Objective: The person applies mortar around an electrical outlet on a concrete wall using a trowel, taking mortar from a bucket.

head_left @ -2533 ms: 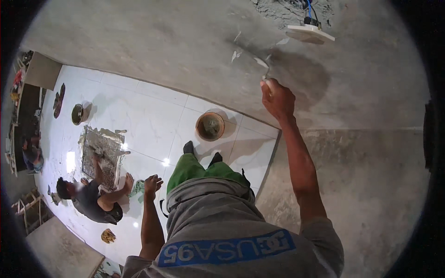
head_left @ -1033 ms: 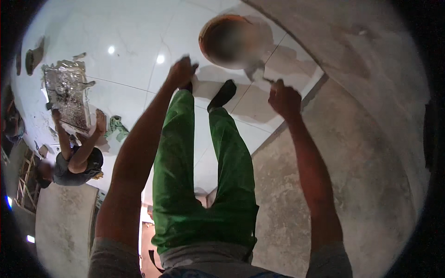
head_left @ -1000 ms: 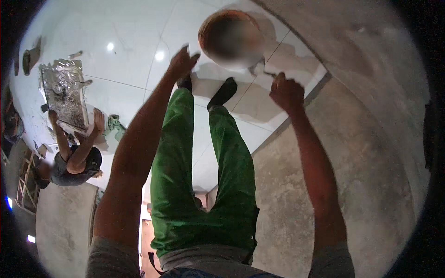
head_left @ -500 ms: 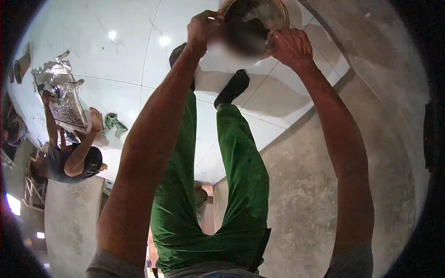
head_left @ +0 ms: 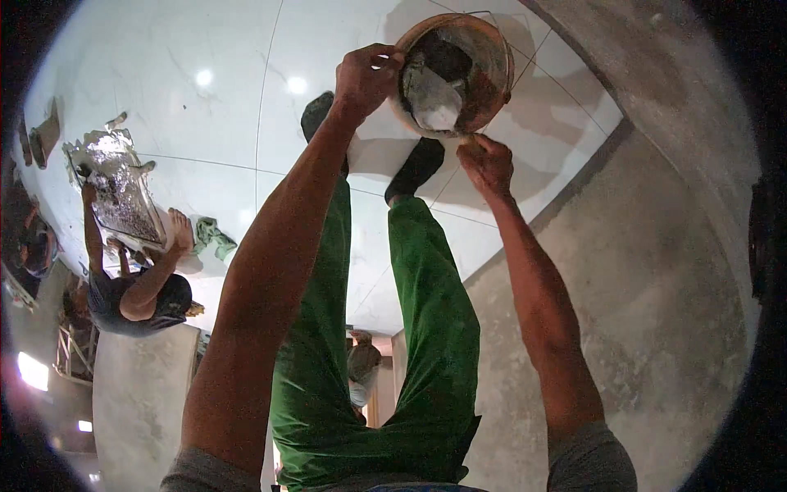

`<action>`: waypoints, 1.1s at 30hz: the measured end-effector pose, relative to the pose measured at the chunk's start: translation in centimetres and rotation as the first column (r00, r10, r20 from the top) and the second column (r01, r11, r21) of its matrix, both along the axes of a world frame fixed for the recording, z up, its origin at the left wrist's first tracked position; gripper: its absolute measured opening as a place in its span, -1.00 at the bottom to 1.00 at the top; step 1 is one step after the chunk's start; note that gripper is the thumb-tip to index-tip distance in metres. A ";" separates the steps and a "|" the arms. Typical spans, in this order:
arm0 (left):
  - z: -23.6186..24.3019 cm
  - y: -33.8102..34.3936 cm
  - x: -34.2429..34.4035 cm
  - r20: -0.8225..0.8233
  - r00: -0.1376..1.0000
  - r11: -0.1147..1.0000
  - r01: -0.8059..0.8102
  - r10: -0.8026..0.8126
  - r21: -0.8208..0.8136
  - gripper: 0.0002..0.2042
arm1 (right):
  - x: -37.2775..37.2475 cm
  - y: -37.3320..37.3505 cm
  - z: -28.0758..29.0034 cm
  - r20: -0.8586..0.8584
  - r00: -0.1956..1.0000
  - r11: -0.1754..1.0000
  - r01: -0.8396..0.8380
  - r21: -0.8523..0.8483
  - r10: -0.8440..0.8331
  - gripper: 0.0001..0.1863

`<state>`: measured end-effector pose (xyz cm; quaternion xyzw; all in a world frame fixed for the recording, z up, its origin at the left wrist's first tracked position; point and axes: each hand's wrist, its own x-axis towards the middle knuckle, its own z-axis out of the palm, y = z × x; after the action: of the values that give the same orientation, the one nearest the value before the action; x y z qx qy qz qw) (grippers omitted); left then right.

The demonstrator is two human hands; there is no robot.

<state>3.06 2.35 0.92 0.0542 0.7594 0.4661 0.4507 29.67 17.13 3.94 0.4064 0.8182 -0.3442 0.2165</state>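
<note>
A round bucket (head_left: 502, 75) with a brownish, mortar-stained inside and a thin wire handle is at the top of the view, above the tiled floor. My left hand (head_left: 366, 80) is closed on its left rim. Inside lie a dark lump (head_left: 448, 59) and the grey blade of a trowel (head_left: 436, 108), pale and wet near its lower end. My right hand (head_left: 490, 166) is closed around the trowel's handle, just outside the near rim. The fingertips of this hand are partly hidden.
Large white tiles (head_left: 205, 123) cover the floor under my feet. A bare cement wall (head_left: 574, 271) runs along the right. At the left another person (head_left: 139, 299) crouches by a tile spread with wet grey mortar (head_left: 123, 197). A green cloth (head_left: 211, 238) lies nearby.
My right hand has moved from the bucket's right side to below its near rim, on the trowel handle. The bucket sits slightly lower in view, its inside now plainly visible.
</note>
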 end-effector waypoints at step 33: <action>28.3 -30.6 16.9 0.442 0.867 0.701 0.462 -0.228 -0.544 -0.18 | 1.6 -0.5 12.4 -0.039 0.999 0.998 0.011 -0.055 -0.013 -0.61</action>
<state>19.91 -28.23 29.23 -0.0389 0.7563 0.0900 0.6469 31.31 16.66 16.34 0.3984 0.8101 -0.3757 0.2094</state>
